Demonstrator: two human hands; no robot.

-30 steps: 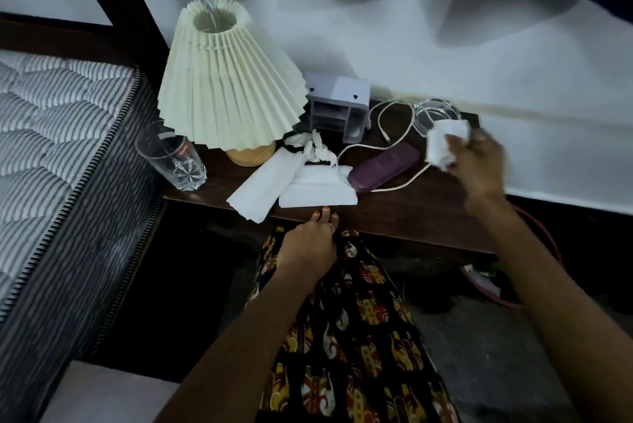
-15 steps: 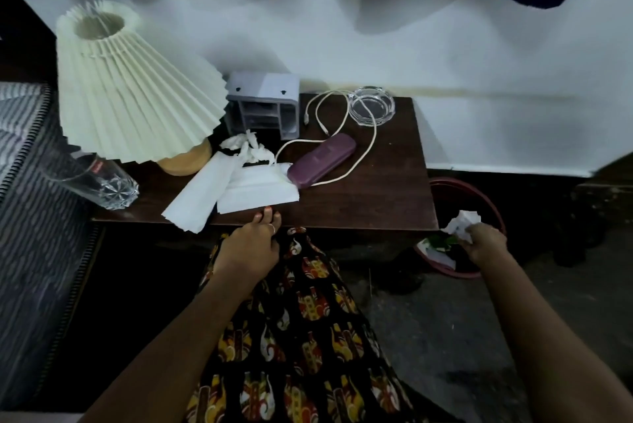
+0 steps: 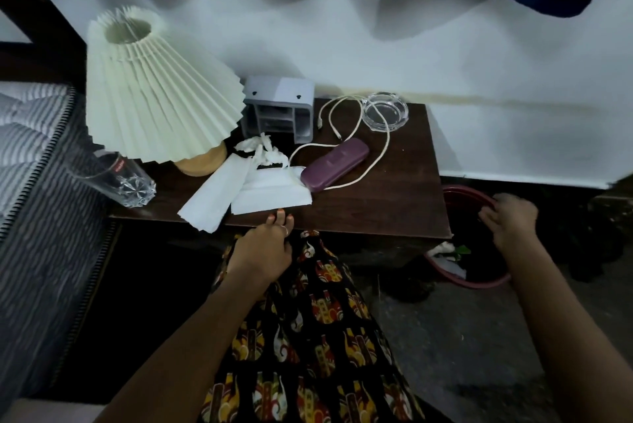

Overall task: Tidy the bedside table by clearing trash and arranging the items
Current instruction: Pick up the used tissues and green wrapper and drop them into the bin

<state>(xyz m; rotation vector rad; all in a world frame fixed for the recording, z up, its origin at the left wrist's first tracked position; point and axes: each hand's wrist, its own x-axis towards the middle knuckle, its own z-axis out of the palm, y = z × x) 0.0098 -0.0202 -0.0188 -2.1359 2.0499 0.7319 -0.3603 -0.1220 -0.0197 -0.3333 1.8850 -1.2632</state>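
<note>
While the flat white tissues lie just beyond the left hand, whose grip rests pressed together at the worktop edge, they look light, limp and tearable, best pinched at the near overhanging corner. Beyond them sits crumpled tissue, then the purple case tangled in white cable. Farther left stand the fragile glass tumbler and lamp. Spread and empty, the right hand hovers over the red bin; open room lies between.

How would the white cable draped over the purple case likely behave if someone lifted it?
The white cable lies in loose loops, so it is probably floppy and light. It crosses the purple case and reaches the glass ashtray, so pulling might drag on them.
</note>
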